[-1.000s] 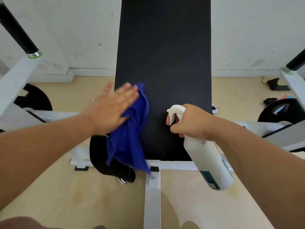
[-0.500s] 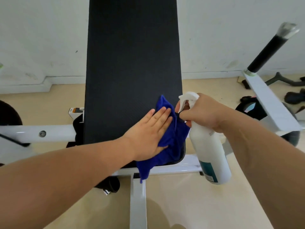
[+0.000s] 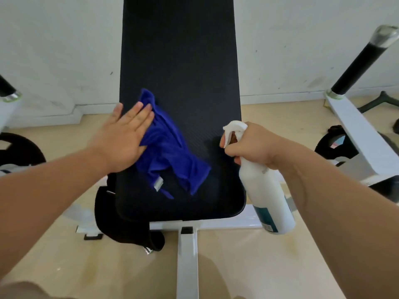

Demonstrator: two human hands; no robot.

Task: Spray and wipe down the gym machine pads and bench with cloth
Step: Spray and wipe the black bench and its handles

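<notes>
Cloth, blue, bunched at frame centre on black padded worktop. Left hand flat, fingers spread, pressing cloth's left edge. Right hand curled round white spray bottle neck, centre right.

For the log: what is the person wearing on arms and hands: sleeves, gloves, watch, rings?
Nothing visible. The left hand and right hand are ungloved, no rings seen; above them no sleeve, watch or band shows up to the frame edge.
</notes>
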